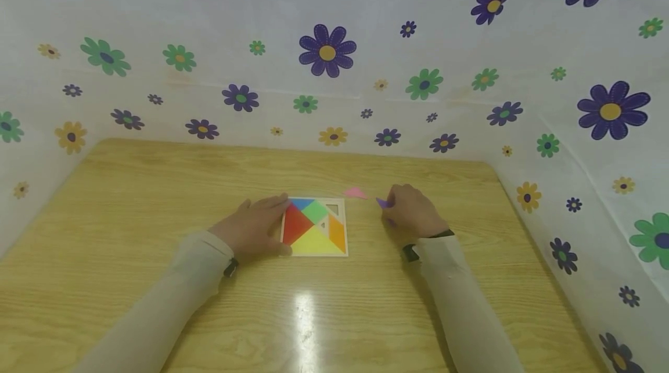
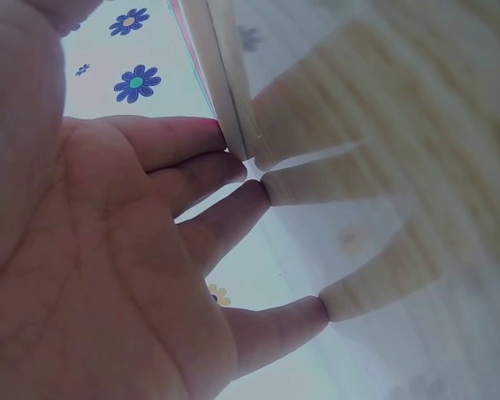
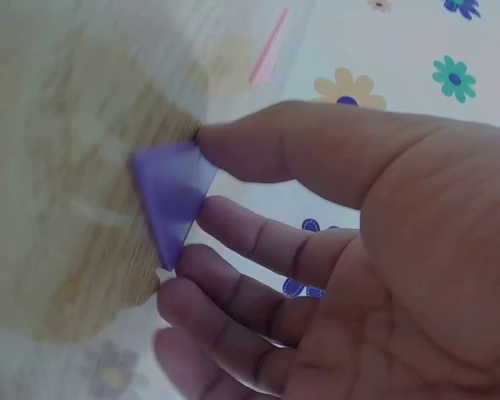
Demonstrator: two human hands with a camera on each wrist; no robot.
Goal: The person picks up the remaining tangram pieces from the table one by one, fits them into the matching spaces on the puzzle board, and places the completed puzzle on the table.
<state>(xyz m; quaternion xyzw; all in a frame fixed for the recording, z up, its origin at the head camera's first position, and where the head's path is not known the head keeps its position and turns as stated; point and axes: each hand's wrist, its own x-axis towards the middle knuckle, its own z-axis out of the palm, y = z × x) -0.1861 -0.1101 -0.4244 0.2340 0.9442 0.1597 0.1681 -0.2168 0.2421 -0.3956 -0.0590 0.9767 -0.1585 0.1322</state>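
A square tangram tray (image 1: 346, 239) with a pale rim lies on the table. Set inside it are red (image 1: 296, 225), yellow (image 1: 316, 242), blue (image 1: 301, 203), green (image 1: 315, 211) and orange (image 1: 337, 235) pieces, and two triangular gaps show on its right half. My left hand (image 1: 250, 226) rests along the tray's left edge, fingers straight, thumb by the near corner; its fingertips touch the edge and tabletop in the left wrist view. My right hand (image 1: 416, 211) pinches a purple triangle (image 3: 171, 196) between thumb and fingers, low over the table, right of the tray.
A pink triangle (image 1: 355, 192) lies on the wooden table (image 1: 251, 315) just past the tray's far right corner, left of my right hand. White sheeting with printed flowers (image 1: 272, 71) walls in the table at the back and sides.
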